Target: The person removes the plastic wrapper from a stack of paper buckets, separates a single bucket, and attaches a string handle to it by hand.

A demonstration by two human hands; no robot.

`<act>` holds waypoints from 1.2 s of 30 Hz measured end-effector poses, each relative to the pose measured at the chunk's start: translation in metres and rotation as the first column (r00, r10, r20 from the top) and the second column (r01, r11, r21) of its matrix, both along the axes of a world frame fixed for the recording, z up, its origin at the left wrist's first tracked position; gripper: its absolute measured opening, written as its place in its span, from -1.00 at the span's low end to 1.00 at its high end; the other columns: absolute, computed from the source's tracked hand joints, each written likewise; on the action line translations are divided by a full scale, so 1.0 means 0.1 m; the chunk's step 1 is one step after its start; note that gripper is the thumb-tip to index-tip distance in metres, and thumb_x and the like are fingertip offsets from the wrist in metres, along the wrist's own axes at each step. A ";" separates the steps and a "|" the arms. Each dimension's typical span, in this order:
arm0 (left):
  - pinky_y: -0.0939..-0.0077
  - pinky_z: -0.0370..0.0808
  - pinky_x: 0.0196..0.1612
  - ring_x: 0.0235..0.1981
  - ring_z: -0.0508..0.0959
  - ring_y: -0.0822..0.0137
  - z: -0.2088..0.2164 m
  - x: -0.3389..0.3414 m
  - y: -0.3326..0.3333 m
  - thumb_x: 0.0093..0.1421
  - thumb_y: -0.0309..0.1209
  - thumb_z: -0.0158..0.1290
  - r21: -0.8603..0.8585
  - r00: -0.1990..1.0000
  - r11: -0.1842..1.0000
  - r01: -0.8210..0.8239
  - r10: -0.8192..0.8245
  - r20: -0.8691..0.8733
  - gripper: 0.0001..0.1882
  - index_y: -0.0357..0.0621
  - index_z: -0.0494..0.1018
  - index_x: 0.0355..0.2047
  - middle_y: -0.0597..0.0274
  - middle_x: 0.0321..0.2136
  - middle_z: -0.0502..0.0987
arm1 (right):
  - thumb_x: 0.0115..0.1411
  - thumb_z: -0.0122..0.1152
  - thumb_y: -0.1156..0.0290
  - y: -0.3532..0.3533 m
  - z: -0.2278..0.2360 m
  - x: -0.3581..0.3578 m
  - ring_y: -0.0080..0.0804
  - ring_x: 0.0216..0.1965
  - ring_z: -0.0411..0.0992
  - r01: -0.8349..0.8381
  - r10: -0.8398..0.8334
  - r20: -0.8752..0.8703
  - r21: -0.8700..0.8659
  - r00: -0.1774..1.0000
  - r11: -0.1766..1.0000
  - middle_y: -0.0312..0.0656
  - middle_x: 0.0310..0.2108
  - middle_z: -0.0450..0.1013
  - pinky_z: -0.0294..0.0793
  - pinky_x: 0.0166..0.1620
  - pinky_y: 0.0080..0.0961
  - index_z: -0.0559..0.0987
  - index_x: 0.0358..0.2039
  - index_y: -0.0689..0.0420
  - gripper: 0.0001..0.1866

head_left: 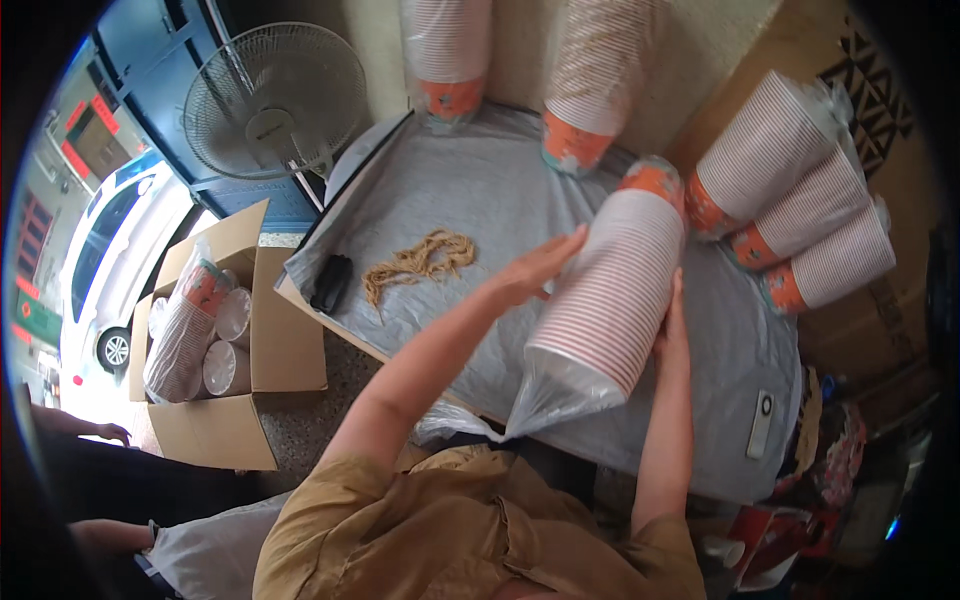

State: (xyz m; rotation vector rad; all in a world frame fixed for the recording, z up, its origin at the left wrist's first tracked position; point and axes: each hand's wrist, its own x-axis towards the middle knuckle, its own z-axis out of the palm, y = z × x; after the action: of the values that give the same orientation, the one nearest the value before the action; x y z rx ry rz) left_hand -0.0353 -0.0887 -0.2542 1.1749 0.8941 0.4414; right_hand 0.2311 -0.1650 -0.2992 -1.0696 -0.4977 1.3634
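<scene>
Grey cloth (pixel 470 190) covers the table, and more cup stacks lean on the wall behind it. I see one big cup stack (pixel 610 290) in a clear bag, right in the middle. It lies tilted — its long line runs from 7 o'clock up to 1 o'clock, with the orange end at the top and the loose bag tail at the bottom, near me.

My left hand (pixel 535 268) sits at the stack's 9 o'clock side. It is flat and open, fingers stretched out, pressing on the side of the stack. My right hand (pixel 672 335) is at the 3 o'clock side, also flat against the stack. So the stack is squeezed between two open palms — no fingers curl around it. Both hands touch it, so neither one is nearer.

My left arm comes up slanted from 7 o'clock. My right arm goes almost straight up from 6 o'clock.

A pile of rubber bands (pixel 420 258) lies on the cloth at 9 o'clock from my left hand, a little way off. A box (pixel 255 340) with more cups sits on the floor to the left.
</scene>
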 end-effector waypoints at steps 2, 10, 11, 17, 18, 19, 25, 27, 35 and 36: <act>0.24 0.28 0.35 0.37 0.25 0.10 -0.16 0.39 0.18 0.18 0.41 0.03 0.026 0.942 0.998 0.062 -0.067 0.330 0.17 -0.22 -0.07 0.47 -0.12 0.37 0.20 | 0.21 0.14 -0.38 0.04 -0.02 -0.08 -0.08 0.22 0.41 -0.026 0.026 0.006 0.002 1.000 1.000 0.01 0.31 0.31 0.53 0.20 -0.11 0.21 0.41 0.14 0.01; 0.17 0.21 0.40 0.36 0.27 -0.15 0.11 0.55 0.07 -0.20 0.29 0.43 0.639 0.988 0.754 -0.154 0.097 0.124 0.45 -0.38 -0.06 0.44 -0.37 0.30 0.22 | 0.34 -0.06 -0.32 -0.06 0.18 -0.18 -0.09 0.20 0.44 0.020 -0.008 -0.088 0.140 0.996 0.990 0.05 0.27 0.34 0.53 0.20 -0.13 0.22 0.37 0.19 -0.11; 0.16 0.17 0.42 0.39 0.21 -0.15 0.20 0.54 0.07 -0.23 0.27 0.45 0.700 0.989 0.699 -0.150 0.092 0.120 0.48 -0.40 -0.09 0.44 -0.37 0.34 0.15 | 0.33 -0.04 -0.32 -0.03 0.20 -0.14 -0.12 0.19 0.44 0.033 -0.027 -0.032 0.197 0.999 0.980 0.03 0.27 0.35 0.54 0.19 -0.14 0.24 0.36 0.20 -0.11; 0.18 0.03 0.48 0.48 0.02 -0.02 0.60 0.40 0.20 -0.36 0.09 0.58 0.862 0.964 0.453 -0.228 -0.016 0.264 0.63 -0.35 -0.29 0.47 -0.21 0.44 -0.01 | -0.02 0.52 -0.23 0.30 0.69 0.07 -0.35 0.20 0.34 -0.040 -0.215 0.327 0.626 0.920 0.779 -0.18 0.20 0.36 0.32 0.25 -0.32 0.25 0.33 0.21 0.10; 0.18 0.03 0.48 0.48 0.02 -0.02 0.64 0.42 0.20 -0.36 0.09 0.58 0.863 0.963 0.449 -0.229 -0.027 0.270 0.63 -0.35 -0.29 0.47 -0.21 0.44 -0.01 | -0.05 0.54 -0.23 0.31 0.80 0.03 -0.37 0.25 0.28 -0.055 -0.256 0.369 0.655 0.894 0.753 -0.20 0.24 0.33 0.25 0.29 -0.34 0.22 0.35 0.20 0.14; 0.18 0.03 0.48 0.48 0.01 0.00 0.69 0.41 0.15 -0.36 0.08 0.58 0.860 0.949 0.433 -0.271 -0.029 0.314 0.63 -0.32 -0.29 0.47 -0.18 0.44 -0.01 | -0.07 0.57 -0.20 0.28 0.91 -0.07 -0.37 0.28 0.22 -0.042 -0.284 0.358 0.683 0.890 0.729 -0.22 0.28 0.27 0.18 0.31 -0.36 0.19 0.38 0.19 0.18; 0.20 0.01 0.48 0.47 0.03 0.05 0.73 0.23 0.08 -0.25 -0.01 0.58 0.860 0.971 0.480 -0.173 -0.065 0.231 0.54 -0.27 -0.28 0.48 -0.12 0.44 0.02 | -0.02 0.52 -0.24 0.11 1.19 -0.05 -0.40 0.26 0.22 -0.112 -0.327 0.540 0.628 0.775 0.770 -0.21 0.26 0.28 0.18 0.31 -0.37 0.19 0.37 0.21 0.15; 0.21 0.00 0.48 0.47 0.04 0.04 0.84 0.13 0.08 -0.24 -0.01 0.57 0.867 0.966 0.462 -0.186 -0.076 0.248 0.53 -0.28 -0.27 0.48 -0.13 0.44 0.03 | 0.11 0.39 -0.28 0.07 1.56 -0.13 -0.42 0.25 0.22 -0.188 -0.346 0.538 0.707 0.769 0.682 -0.20 0.25 0.28 0.20 0.28 -0.41 0.21 0.36 0.24 0.07; 0.14 0.38 0.29 0.29 0.40 -0.04 2.15 0.17 0.35 -0.04 0.20 0.40 0.854 0.899 0.283 -0.436 0.175 0.400 0.16 -0.33 0.21 0.36 -0.25 0.26 0.37 | 0.30 0.23 -0.15 0.21 3.09 0.22 -0.45 0.03 0.43 -0.206 -0.473 0.814 0.554 0.337 0.806 -0.13 0.04 0.47 0.42 0.08 -0.50 0.35 0.33 0.28 -0.16; 0.16 0.43 0.25 0.22 0.46 -0.06 2.30 0.18 0.45 0.02 0.23 0.33 0.934 0.953 0.218 -0.282 0.181 0.245 0.08 -0.28 0.26 0.35 -0.24 0.19 0.44 | 0.27 0.29 -0.12 0.31 3.20 0.25 -0.49 -0.07 0.46 -0.279 -0.384 0.904 0.424 0.187 0.861 -0.19 -0.06 0.51 0.44 -0.01 -0.55 0.36 0.33 0.25 -0.17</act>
State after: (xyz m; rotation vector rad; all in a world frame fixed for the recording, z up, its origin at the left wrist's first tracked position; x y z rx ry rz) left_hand -0.0175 -0.0438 -0.0239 2.1569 0.6701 1.4612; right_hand 0.2561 -0.1340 0.0208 -1.3837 -1.7012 0.1358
